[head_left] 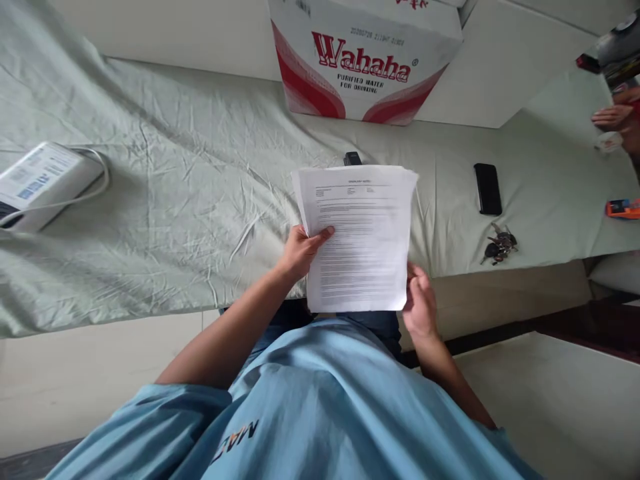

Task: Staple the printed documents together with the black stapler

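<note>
White printed sheets, a loose stack of papers (361,240), stand upright above the person's lap at the edge of the pale green bedsheet (175,200), with the left hand (301,252) pinching the stack's left edge, thumb across the front page, and the right hand (419,308) gripping its lower right corner. Nothing appears to bind the pages, so a slack pinch on either side could let them fan out and slide to the floor, or a sharp tug could crease them. A black phone (487,189) and a bunch of keys (499,244) lie on the sheet to the right, well apart from the papers.

Open sheet (190,220) left (carton (365,60) beyond)
</note>
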Tool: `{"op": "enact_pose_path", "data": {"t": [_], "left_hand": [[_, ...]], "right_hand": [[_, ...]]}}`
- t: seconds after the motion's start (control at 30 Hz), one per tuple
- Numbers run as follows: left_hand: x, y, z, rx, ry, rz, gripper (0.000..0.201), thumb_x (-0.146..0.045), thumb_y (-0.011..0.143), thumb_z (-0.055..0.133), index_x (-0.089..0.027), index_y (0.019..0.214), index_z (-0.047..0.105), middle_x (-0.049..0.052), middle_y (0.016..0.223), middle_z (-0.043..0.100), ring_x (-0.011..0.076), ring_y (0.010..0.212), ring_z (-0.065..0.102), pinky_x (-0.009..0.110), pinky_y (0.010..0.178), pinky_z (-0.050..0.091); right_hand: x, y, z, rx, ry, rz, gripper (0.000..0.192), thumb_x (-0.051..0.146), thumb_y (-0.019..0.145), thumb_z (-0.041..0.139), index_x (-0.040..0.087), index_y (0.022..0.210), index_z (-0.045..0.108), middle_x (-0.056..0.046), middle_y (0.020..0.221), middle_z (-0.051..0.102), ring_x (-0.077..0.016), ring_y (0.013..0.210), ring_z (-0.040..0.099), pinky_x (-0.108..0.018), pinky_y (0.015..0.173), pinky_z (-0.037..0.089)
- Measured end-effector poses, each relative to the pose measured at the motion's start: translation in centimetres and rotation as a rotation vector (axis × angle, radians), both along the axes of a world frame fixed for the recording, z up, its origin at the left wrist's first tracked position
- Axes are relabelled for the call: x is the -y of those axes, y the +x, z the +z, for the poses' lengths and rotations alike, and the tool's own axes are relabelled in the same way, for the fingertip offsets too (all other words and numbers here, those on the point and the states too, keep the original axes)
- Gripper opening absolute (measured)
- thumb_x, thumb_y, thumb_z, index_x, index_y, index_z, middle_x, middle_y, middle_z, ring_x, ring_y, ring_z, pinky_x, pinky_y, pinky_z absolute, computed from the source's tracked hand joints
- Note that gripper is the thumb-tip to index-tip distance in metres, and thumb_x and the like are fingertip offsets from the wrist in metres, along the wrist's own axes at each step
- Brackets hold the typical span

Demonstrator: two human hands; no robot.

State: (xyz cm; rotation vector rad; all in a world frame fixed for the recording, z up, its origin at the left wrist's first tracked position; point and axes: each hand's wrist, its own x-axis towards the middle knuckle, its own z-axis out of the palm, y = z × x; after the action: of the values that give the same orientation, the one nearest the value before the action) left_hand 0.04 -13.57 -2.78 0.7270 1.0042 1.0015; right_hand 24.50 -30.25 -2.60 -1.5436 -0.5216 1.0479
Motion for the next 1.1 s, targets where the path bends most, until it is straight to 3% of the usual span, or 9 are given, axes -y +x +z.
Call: {"op": "enact_pose_path", "data": {"t": [0.07,0.17,0.3,0.4,0.57,0.7,0.83,0.97,1.1], "left_hand": [[-0.5,-0.3,-0.1,0.004,-0.015,-0.049,0.061,-0.057,0.065,0.107,-0.014,0.105,0.088,0.015,0.108,0.088,0.0402,0.11,0.083,0.058,0.107,0.066],[-0.6,-0.1,-0.4,0.055,-0.047,-0.09,0.058,-0.053,0.066,0.107,-0.015,0.106,0.088,0.016,0.11,0.088,0.0393,0.106,0.084,0.056,0.103,0.068],[-0.7,-0.3,-1.3,0.165,-0.093,-0.1,0.055,-0.048,0.07,0.106,-0.015,0.11,0.086,0.016,0.108,0.088,0.0401,0.106,0.084,0.056,0.102,0.068],[-0.9,-1.0,-1.8,0.22,-0.143,-0.156,0.054,-0.046,0.072,0.106,-0.014,0.11,0.085,0.017,0.107,0.087,0.0405,0.104,0.085,0.057,0.1,0.069],[-1.0,-1.2,-2.3,0.255,-0.196,-0.159,0.048,-0.053,0.08,0.1,-0.015,0.106,0.084,0.016,0.105,0.087,0.0408,0.11,0.084,0.057,0.103,0.069],[-1.2,-0.8,-2.5,0.318,-0.195,-0.104,0.04,-0.048,0.085,0.097,-0.016,0.104,0.082,0.013,0.102,0.086,0.0364,0.117,0.083,0.05,0.108,0.068],[-1.4,-0.5,-2.2,0.383,-0.154,-0.147,0.044,-0.046,0.084,0.098,-0.018,0.113,0.081,0.01,0.101,0.086,0.0324,0.117,0.083,0.047,0.106,0.068],[-1.3,-0.5,-1.6,0.395,-0.134,-0.198,0.052,-0.056,0.087,0.094,-0.02,0.122,0.081,0.011,0.11,0.087,0.0335,0.119,0.083,0.049,0.104,0.069],[-1.1,-0.7,-1.9,0.36,-0.145,-0.206,0.051,-0.06,0.082,0.097,-0.017,0.106,0.084,0.014,0.105,0.088,0.0406,0.124,0.081,0.052,0.108,0.067]], "right_hand": [[-1.8,2.3,1.2,0.0,0.089,-0.066,0.06,0.071,0.089,0.083,0.031,0.132,0.072,-0.006,0.127,0.082,-0.0231,0.112,0.075,-0.038,0.092,0.061],[-4.7,4.1,2.2,0.019,0.097,0.019,0.077,0.076,0.075,0.092,0.03,0.134,0.071,-0.008,0.134,0.078,-0.0242,0.116,0.072,-0.039,0.096,0.061],[-8.1,3.4,1.5,0.132,0.08,0.071,0.071,0.061,0.06,0.106,0.027,0.112,0.073,-0.001,0.105,0.076,-0.0197,0.098,0.069,-0.035,0.095,0.058],[-9.5,2.5,0.5,0.19,0.064,0.121,0.06,0.06,0.062,0.105,0.027,0.096,0.069,0.004,0.085,0.07,-0.0161,0.081,0.062,-0.031,0.084,0.055],[-9.5,3.3,-0.2,0.307,0.055,0.24,0.043,0.063,0.081,0.095,0.025,0.091,0.076,0.003,0.083,0.076,-0.0167,0.077,0.063,-0.03,0.077,0.053],[-8.3,5.6,-0.6,0.431,0.007,0.211,0.043,0.065,0.087,0.089,0.022,0.092,0.082,0.002,0.079,0.076,-0.0168,0.074,0.063,-0.031,0.074,0.051],[-7.6,7.6,-0.4,0.541,-0.004,0.119,0.046,0.067,0.085,0.088,0.021,0.085,0.082,0.003,0.072,0.073,-0.0169,0.071,0.061,-0.031,0.07,0.051],[-7.6,7.3,0.5,0.476,0.051,0.08,0.047,0.068,0.083,0.089,0.023,0.094,0.086,-0.001,0.089,0.084,-0.0214,0.082,0.071,-0.033,0.077,0.057],[-7.8,5.7,0.8,0.37,0.061,0.177,0.043,0.065,0.085,0.09,0.024,0.099,0.088,-0.003,0.097,0.087,-0.0219,0.087,0.075,-0.035,0.086,0.058]]}}
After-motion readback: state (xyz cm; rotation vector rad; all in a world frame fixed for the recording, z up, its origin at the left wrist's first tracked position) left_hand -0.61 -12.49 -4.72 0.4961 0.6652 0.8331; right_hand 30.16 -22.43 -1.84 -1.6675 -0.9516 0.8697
